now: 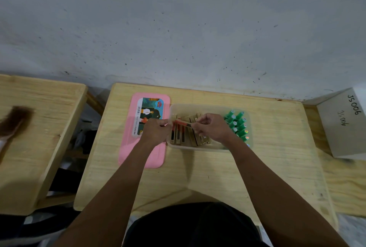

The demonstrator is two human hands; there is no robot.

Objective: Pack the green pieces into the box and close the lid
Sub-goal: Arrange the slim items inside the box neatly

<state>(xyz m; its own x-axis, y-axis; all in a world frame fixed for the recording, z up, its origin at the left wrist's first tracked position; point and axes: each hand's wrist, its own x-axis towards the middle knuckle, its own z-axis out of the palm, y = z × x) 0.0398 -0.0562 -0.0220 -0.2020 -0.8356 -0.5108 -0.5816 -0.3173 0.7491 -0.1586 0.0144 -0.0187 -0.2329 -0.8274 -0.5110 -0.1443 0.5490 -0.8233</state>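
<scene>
A clear plastic box [198, 148] sits on the wooden table [208, 173]. Several green pieces [238, 125] stand packed in its right part, and several tan cartons [195, 137] fill its left part. The pink lid [144, 147], with a picture label on it, lies flat on the table to the left of the box. Over the cartons, my left hand [155, 130] and my right hand [211, 127] pinch the two ends of a small red and tan piece [182, 122]. My right wrist hides part of the green rows.
A second wooden table [39, 127] stands at the left with a brown brush [15, 120] on it. A grey carton [344, 125] marked with handwriting sits at the right edge. A stained grey wall runs behind the tables.
</scene>
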